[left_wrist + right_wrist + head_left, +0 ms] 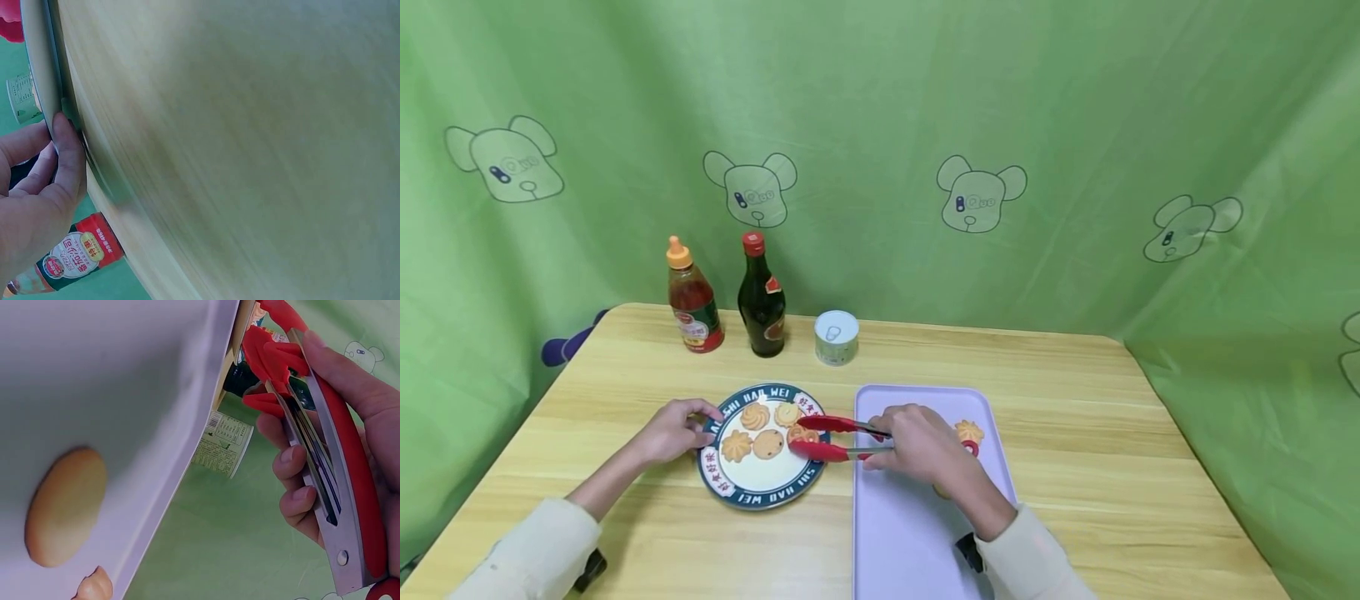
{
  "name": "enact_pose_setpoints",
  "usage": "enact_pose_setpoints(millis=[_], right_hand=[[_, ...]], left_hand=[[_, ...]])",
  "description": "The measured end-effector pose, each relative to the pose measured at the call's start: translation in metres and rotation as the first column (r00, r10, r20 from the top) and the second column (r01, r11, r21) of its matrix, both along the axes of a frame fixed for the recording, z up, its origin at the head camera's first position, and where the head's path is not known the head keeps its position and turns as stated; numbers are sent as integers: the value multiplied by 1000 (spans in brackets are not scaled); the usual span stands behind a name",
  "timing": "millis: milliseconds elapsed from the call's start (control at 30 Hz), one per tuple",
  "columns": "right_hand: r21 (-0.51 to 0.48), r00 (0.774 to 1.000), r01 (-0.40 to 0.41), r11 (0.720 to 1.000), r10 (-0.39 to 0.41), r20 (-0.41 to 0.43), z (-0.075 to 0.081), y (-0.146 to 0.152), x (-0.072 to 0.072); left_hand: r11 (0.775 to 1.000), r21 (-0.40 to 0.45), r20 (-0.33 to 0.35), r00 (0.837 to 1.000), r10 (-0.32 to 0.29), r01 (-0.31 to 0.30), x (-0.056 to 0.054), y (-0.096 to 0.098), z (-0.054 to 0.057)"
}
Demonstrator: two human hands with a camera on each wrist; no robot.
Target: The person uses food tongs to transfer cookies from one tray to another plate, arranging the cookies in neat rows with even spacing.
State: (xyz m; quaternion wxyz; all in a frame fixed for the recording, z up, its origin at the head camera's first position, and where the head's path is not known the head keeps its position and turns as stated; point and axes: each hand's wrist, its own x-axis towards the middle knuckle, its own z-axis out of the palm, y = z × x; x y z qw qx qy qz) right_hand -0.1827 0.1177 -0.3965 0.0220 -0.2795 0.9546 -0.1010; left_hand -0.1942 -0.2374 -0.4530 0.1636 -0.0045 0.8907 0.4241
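At the left, my left hand [673, 431] pinches the rim of a round plate [760, 501] with a dark patterned border; the left wrist view has thumb and fingers on either side of that edge. Several cookies [755, 416] lie on the plate. My right hand [921, 446] grips red-tipped metal tongs [340, 481] by the handles. Over the plate's right side, the tongs' tips are apart around a cookie [802, 434]; whether they squeeze it I cannot tell. Below the right hand is a lilac tray [895, 533] with an oval cookie [65, 506] and a star-shaped cookie [970, 431].
Along the table's back edge stand a red sauce bottle [696, 308] with an orange cap, a dark bottle [762, 304] with a red cap, and a small can [837, 338]. A green curtain [880, 100] hangs behind the wooden table [1097, 467].
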Motion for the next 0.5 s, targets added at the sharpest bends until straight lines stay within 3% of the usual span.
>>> enact_pose_setpoints(millis=[500], right_hand=[[-21, 1000, 12, 1000, -12, -1, 4, 10, 5]], left_hand=[[1000, 5, 13, 1000, 13, -13, 1, 1, 1]])
